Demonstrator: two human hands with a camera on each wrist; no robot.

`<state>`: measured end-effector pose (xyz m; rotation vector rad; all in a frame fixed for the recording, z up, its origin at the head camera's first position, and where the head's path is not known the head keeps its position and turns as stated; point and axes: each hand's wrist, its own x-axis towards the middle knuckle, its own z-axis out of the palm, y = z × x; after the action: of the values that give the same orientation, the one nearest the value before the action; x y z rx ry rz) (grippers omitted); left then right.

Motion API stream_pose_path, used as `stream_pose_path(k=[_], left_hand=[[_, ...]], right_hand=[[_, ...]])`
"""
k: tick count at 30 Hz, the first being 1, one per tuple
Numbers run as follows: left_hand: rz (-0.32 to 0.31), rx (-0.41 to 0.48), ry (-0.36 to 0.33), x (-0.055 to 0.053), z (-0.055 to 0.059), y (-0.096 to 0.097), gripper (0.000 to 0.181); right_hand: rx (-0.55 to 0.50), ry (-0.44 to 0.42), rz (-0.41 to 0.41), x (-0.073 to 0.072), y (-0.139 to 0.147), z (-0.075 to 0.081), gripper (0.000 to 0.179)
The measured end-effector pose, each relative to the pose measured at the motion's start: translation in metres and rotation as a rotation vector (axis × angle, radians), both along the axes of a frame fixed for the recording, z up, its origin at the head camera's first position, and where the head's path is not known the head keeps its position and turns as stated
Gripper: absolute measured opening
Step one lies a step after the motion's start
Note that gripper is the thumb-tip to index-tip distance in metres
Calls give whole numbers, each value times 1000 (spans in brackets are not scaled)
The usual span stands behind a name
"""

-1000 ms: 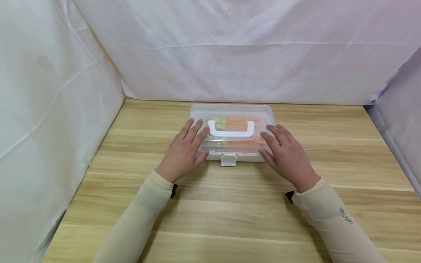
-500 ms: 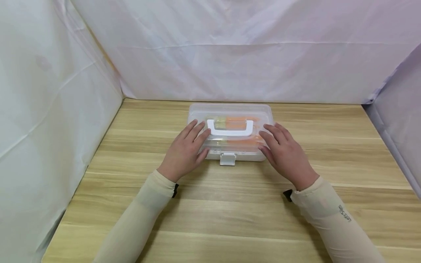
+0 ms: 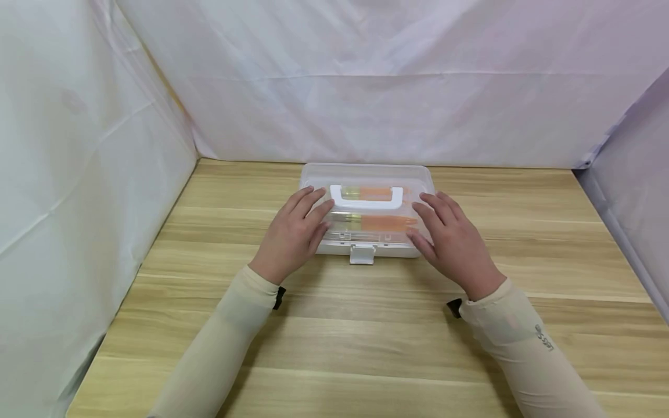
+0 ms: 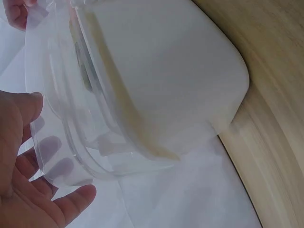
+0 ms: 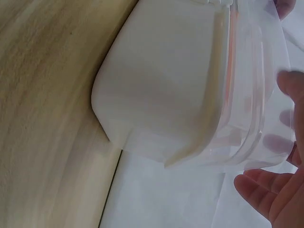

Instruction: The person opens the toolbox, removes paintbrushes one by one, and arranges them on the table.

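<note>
A clear plastic storage box with a white base (image 4: 180, 71) stands on the table. Its translucent lid (image 3: 366, 172) carries a white handle (image 3: 367, 205). Orange and yellow-green items (image 3: 389, 223) lie inside, seen through the lid. At the front, the white latch (image 3: 362, 255) hangs down, unfastened. My left hand (image 3: 286, 235) is at the lid's left side, fingers spread over its top and thumb near its front edge. Mirroring it, my right hand (image 3: 460, 244) touches the lid's right side with relaxed fingers (image 5: 259, 190). Several fingertips show through the lid in both wrist views.
The wooden table (image 3: 334, 337) reaches to a white cloth backdrop (image 3: 376, 122) behind the box. More white cloth hangs at the left (image 3: 68, 191) and a grey-white panel (image 3: 643, 162) stands at the right.
The lid's handle and front edge have shifted slightly up and back in view, and the orange items show more clearly below the handle. Both hands stay at the lid's sides.
</note>
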<state>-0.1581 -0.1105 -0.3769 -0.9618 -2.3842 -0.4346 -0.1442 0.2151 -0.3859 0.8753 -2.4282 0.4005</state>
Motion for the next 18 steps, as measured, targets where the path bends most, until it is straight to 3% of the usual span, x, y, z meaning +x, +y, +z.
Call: stream_pose_path(k=[7,13,18], left_hand=[[32,8,-14,-1,4,1,35],[31,-4,-23,-1,4,4,37],[12,-53,-17,1,3,6,59]], right_hand=[[101,34,17,-5,2,1,78],[112,91,45,-7,5,1,76],[79,119,55,-8,10,2,71]])
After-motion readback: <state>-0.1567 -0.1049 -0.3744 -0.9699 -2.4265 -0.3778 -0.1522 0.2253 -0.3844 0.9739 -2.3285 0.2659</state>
